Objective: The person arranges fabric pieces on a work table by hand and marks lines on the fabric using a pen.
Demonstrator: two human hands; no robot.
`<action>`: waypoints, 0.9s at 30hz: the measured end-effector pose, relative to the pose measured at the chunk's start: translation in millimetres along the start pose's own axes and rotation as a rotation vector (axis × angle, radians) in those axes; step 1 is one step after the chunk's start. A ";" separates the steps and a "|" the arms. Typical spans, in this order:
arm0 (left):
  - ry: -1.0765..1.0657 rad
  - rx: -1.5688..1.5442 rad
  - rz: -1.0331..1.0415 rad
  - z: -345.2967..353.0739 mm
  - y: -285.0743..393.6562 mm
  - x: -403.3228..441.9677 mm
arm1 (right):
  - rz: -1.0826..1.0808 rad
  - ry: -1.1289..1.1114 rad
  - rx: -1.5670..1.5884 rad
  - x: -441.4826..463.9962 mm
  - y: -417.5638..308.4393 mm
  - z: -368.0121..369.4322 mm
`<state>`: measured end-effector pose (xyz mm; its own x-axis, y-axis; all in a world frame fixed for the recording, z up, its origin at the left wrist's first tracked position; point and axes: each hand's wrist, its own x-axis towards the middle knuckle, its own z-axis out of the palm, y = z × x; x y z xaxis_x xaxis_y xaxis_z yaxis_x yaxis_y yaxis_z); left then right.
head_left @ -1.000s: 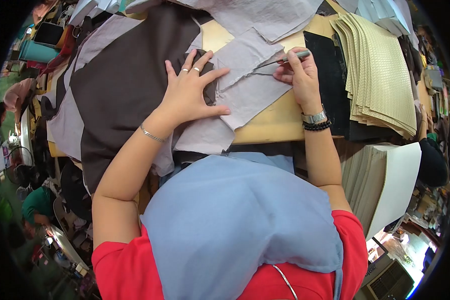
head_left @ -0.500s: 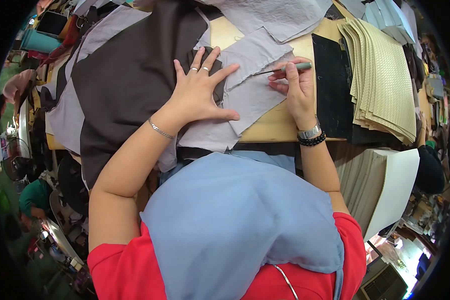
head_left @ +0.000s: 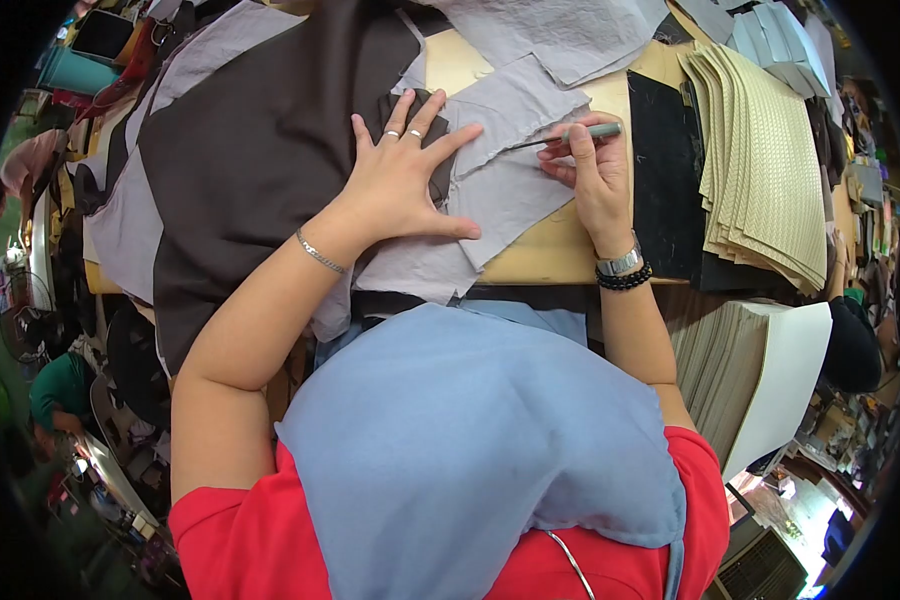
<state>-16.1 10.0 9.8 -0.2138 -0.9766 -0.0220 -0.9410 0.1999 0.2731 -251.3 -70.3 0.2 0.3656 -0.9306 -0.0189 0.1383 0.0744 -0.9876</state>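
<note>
My left hand [head_left: 400,185] lies flat with its fingers spread over a small dark brown piece and the pale grey leather pieces [head_left: 515,205]. Between the fingers of my right hand [head_left: 595,180] is an awl [head_left: 595,131] with a grey-green handle and a thin metal shaft. Its shaft points left, along the ragged edge where one grey piece overlaps another; whether the tip touches the material I cannot tell. A large dark brown leather sheet [head_left: 250,150] spreads left of my left hand, partly under my forearm.
Stacked yellowish textured sheets [head_left: 760,160] lie at the right beside a black panel [head_left: 665,180]. Below them stands a thick pile of white-covered boards [head_left: 780,380]. More grey leather [head_left: 560,35] covers the table's far side. A person in a green top [head_left: 58,390] is at far left.
Both hands keep almost the same pose and place. The camera view has shifted slightly, so the surroundings at the sides sit a little differently.
</note>
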 end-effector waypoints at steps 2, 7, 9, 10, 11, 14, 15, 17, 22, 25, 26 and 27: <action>-0.001 -0.001 -0.001 -0.6 0.7 -0.1 | -0.013 -0.013 -0.017 0.8 2.3 -0.5; 0.002 0.002 0.000 0.3 0.5 0.0 | -0.038 -0.020 -0.035 0.5 -0.9 0.0; 0.001 0.000 0.000 1.0 0.1 0.2 | -0.051 0.010 -0.031 0.0 -2.4 0.3; 0.000 -0.001 -0.001 1.2 -0.2 0.3 | -0.062 0.023 -0.031 0.1 -2.1 -0.2; -0.001 -0.001 -0.001 1.2 -0.4 0.4 | -0.073 0.037 -0.030 0.3 -1.9 -1.0; -0.001 -0.004 -0.002 2.0 -0.5 0.3 | -0.096 0.011 -0.159 0.1 -1.3 -9.3; -0.003 -0.009 -0.003 1.6 -0.3 0.4 | -0.118 0.035 -0.132 0.4 -2.3 -11.2; -0.006 -0.021 -0.004 0.3 0.4 0.3 | -0.161 0.084 -0.077 1.6 -5.3 -14.5; -0.004 -0.020 0.000 1.7 -0.7 0.2 | -0.174 0.100 -0.103 6.6 -9.2 -20.5; -0.001 -0.020 0.003 1.8 -0.9 0.4 | -0.156 0.090 -0.124 7.9 -8.6 -20.2; -0.001 -0.020 0.004 1.8 -0.9 0.3 | -0.147 0.088 -0.135 8.2 -8.2 -19.6; -0.001 -0.017 0.004 1.9 -1.0 0.2 | -0.144 0.083 -0.140 8.5 -7.7 -19.0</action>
<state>-15.6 9.7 7.8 -0.2178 -0.9758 -0.0213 -0.9355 0.2025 0.2895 -266.8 -85.6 4.7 0.2731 -0.9548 0.1172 0.0522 -0.1069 -0.9929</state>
